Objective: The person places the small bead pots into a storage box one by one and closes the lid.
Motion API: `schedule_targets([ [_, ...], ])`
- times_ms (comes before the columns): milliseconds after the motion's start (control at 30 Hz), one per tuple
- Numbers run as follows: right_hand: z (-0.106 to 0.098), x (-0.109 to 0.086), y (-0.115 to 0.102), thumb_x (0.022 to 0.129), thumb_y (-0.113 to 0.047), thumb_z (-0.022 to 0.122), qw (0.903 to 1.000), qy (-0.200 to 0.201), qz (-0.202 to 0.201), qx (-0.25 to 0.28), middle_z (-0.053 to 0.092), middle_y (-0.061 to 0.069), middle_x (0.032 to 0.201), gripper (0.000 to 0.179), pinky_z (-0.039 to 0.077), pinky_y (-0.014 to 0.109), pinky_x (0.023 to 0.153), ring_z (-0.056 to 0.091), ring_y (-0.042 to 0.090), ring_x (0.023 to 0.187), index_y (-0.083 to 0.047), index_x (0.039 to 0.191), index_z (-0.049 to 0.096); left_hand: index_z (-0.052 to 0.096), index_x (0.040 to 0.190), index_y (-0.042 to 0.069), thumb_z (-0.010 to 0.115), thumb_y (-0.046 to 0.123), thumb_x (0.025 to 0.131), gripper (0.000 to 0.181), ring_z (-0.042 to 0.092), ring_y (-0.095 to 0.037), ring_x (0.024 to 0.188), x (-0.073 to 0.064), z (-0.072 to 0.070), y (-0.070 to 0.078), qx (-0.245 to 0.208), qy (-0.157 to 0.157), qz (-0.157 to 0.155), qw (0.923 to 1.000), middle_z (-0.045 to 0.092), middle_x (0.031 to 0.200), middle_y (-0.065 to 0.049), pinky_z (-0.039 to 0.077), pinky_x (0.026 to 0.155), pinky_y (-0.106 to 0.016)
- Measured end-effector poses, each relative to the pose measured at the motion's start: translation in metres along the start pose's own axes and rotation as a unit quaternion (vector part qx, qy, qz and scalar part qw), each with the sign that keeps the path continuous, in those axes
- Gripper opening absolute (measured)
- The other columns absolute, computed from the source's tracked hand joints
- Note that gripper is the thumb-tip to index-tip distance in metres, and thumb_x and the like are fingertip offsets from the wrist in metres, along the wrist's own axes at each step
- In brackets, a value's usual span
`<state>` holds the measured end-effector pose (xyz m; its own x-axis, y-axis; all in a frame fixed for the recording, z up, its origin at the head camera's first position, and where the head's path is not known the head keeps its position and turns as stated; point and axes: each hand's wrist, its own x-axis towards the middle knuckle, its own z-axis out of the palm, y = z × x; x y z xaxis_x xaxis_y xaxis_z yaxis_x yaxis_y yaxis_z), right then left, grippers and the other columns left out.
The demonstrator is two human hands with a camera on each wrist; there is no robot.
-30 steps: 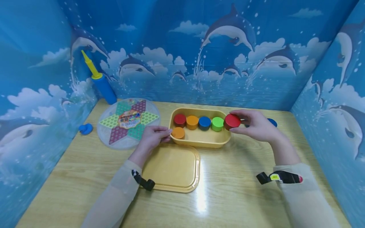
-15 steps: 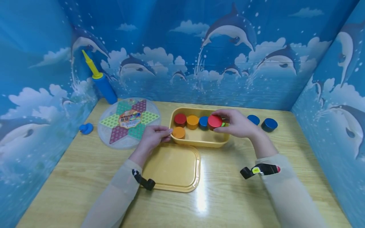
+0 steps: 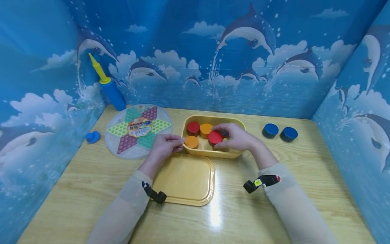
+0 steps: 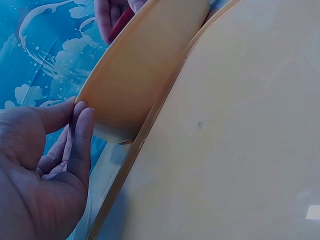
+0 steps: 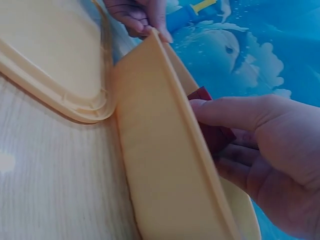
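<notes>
Left hand (image 3: 164, 146) is pinching tub (image 3: 217, 154), right hand (image 3: 237, 137) gripping red block (image 3: 214, 138); orange blocks (image 3: 191, 142) sitting inside leftward, blue blocks (image 3: 270, 130) remaining outside rightward.

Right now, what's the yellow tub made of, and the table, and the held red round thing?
The yellow tub: probably smooth plastic, with thin, even walls and a moulded rim. The table: likely glossy wood or wood-print, showing grain lines and a bright reflection. The red round thing: maybe painted wood or plastic; its smooth, even colour leaves that open.
</notes>
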<state>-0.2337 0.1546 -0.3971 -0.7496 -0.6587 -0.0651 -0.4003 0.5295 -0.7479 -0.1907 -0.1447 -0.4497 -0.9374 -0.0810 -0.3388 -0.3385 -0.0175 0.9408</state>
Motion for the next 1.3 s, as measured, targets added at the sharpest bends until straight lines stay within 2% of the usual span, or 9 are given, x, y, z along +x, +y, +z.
schedule_targets([
  [133,0.005,0.006,-0.001,0.091,-0.016,0.088,0.9998,-0.017,0.005,-0.01,0.067,0.01,0.134,0.063,0.06,0.045,0.1,0.064,0.025,0.115,0.001,0.145,0.06,0.074,0.112,-0.008,0.082,0.004,0.094,0.023,0.074,-0.018,0.074,0.0,0.0,-0.001,-0.004,-0.001,0.001,1.0,0.074,0.098,-0.017,0.068,0.073,-0.03],
  [333,0.008,0.012,-0.001,0.093,-0.021,0.086,0.9977,-0.034,0.017,-0.056,0.065,0.01,0.138,0.061,0.057,0.041,0.099,0.062,0.024,0.117,-0.003,0.146,0.061,0.074,0.112,-0.007,0.082,0.006,0.094,0.024,0.075,-0.019,0.075,0.0,0.0,-0.001,-0.002,-0.001,-0.004,1.0,0.074,0.102,-0.018,0.068,0.074,-0.03],
  [633,0.016,0.022,-0.004,0.092,-0.008,0.083,0.9944,-0.066,-0.038,-0.073,0.069,0.011,0.13,0.053,0.061,0.036,0.096,0.066,0.022,0.112,0.003,0.141,0.064,0.074,0.113,-0.007,0.083,0.005,0.094,0.024,0.075,-0.019,0.075,0.001,0.001,-0.001,0.002,0.0,-0.002,1.0,0.073,0.103,-0.019,0.068,0.075,-0.031],
  [767,0.02,0.027,-0.003,0.092,-0.007,0.084,0.9943,-0.066,-0.046,-0.07,0.071,0.012,0.129,0.053,0.062,0.034,0.097,0.069,0.022,0.113,0.005,0.14,0.064,0.074,0.114,-0.008,0.082,0.006,0.095,0.025,0.075,-0.019,0.075,0.0,0.0,-0.001,0.004,-0.002,0.001,1.0,0.074,0.103,-0.019,0.068,0.075,-0.031],
  [933,0.026,0.031,-0.001,0.092,-0.009,0.085,0.9948,-0.067,-0.036,-0.068,0.071,0.013,0.131,0.054,0.062,0.034,0.098,0.068,0.024,0.118,0.004,0.14,0.064,0.074,0.113,-0.007,0.082,0.006,0.095,0.024,0.075,-0.019,0.075,0.0,0.001,-0.001,-0.001,-0.002,-0.002,1.0,0.074,0.103,-0.019,0.068,0.074,-0.031],
  [1300,0.028,0.032,0.003,0.089,-0.012,0.089,0.9958,-0.047,-0.031,-0.072,0.072,0.009,0.128,0.056,0.063,0.033,0.095,0.069,0.021,0.113,0.001,0.139,0.066,0.073,0.113,-0.008,0.082,0.004,0.094,0.024,0.074,-0.018,0.073,0.0,0.001,0.0,-0.007,0.001,-0.002,1.0,0.074,0.101,-0.018,0.068,0.074,-0.031],
])
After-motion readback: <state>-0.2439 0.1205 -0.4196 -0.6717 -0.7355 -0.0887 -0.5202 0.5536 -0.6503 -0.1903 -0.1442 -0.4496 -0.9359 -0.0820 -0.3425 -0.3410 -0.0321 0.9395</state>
